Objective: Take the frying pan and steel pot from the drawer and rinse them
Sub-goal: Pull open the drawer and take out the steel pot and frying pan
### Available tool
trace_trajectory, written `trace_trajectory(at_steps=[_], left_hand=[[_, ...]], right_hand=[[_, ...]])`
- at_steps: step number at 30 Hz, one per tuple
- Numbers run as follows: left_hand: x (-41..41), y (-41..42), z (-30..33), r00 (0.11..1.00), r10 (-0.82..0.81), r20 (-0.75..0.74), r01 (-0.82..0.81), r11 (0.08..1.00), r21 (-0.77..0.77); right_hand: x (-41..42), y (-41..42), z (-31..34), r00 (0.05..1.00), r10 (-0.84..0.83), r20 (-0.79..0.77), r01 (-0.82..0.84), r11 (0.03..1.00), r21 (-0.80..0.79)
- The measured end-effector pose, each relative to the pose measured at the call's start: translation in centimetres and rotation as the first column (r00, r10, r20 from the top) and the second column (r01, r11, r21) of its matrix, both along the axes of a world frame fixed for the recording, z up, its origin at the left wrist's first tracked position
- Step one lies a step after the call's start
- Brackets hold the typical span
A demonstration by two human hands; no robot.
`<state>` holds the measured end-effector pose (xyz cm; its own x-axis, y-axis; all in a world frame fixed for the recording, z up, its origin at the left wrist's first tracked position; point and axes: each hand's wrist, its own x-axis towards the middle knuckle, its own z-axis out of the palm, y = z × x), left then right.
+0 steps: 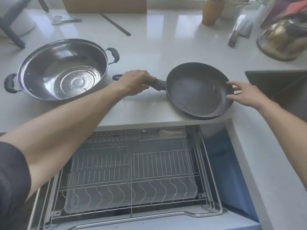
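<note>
My left hand (135, 82) was clenched around the handle of the frying pan (198, 90), and my right hand (243, 93) sat at the opposite rim with fingers spread, thumb and fingertips touching the edge; a light steadying pinch, not a full grasp. The pan was on the counter (157, 52), near its front edge, just above the open drawer (132, 171), whose wire rack was empty of both task items. The pan's long axis ran left to right: handle pointing left toward the steel pot (62, 70), bowl toward the dark sink (279, 85) on the right. So the sink lay on the bowl side, away from my handle grip; right hand nearer to it. The steel pot sat upright, well apart on the left, untouched, nearer my left hand. Droplets showed in both vessels, so my read: rinsing may be done already, can't tell for sure. If not, the move would be a rightward carry, bowl leading.
</note>
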<state>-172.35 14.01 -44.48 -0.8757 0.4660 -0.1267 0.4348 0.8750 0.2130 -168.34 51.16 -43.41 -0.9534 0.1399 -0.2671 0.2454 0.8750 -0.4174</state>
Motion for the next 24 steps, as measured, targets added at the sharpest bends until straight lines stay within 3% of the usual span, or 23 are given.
trace_trajectory(at_steps=[3, 7, 10, 12, 16, 20, 24], left_hand=[[2.3, -0.1, 0.7, 1.0, -0.019, -0.012, 0.019, 1.0, -0.016], [11.6, -2.1, 3.2, 0.993, 0.121, -0.004, -0.112, 0.927, 0.357], [22.6, -4.9, 5.5, 0.956, 0.266, 0.125, -0.291, 0.802, 0.521], [30.6, -7.1, 6.2, 0.927, 0.325, 0.186, -0.374, 0.774, 0.51], [43.5, -10.5, 4.7, 0.878, 0.381, 0.29, -0.475, 0.77, 0.425], [52.4, -11.1, 0.8, 0.864, 0.301, 0.404, -0.437, 0.846, 0.305], [57.9, -10.9, -2.1, 0.856, 0.235, 0.46, -0.395, 0.872, 0.288]], right_hand=[[3.7, 0.2, 0.4, 0.998, 0.001, -0.062, -0.008, 0.994, -0.105], [11.6, -1.5, 2.0, 0.974, 0.026, -0.224, -0.111, 0.92, -0.376], [20.2, -3.0, 3.5, 0.969, 0.22, -0.111, -0.246, 0.884, -0.397], [26.8, -3.6, 4.4, 0.95, 0.31, 0.037, -0.271, 0.877, -0.396], [39.2, -3.3, 4.4, 0.932, 0.264, 0.25, -0.106, 0.855, -0.508], [48.9, -5.7, 2.7, 0.966, 0.071, 0.25, 0.051, 0.892, -0.45], [57.2, -9.4, 1.0, 0.956, 0.047, 0.29, 0.102, 0.873, -0.477]])
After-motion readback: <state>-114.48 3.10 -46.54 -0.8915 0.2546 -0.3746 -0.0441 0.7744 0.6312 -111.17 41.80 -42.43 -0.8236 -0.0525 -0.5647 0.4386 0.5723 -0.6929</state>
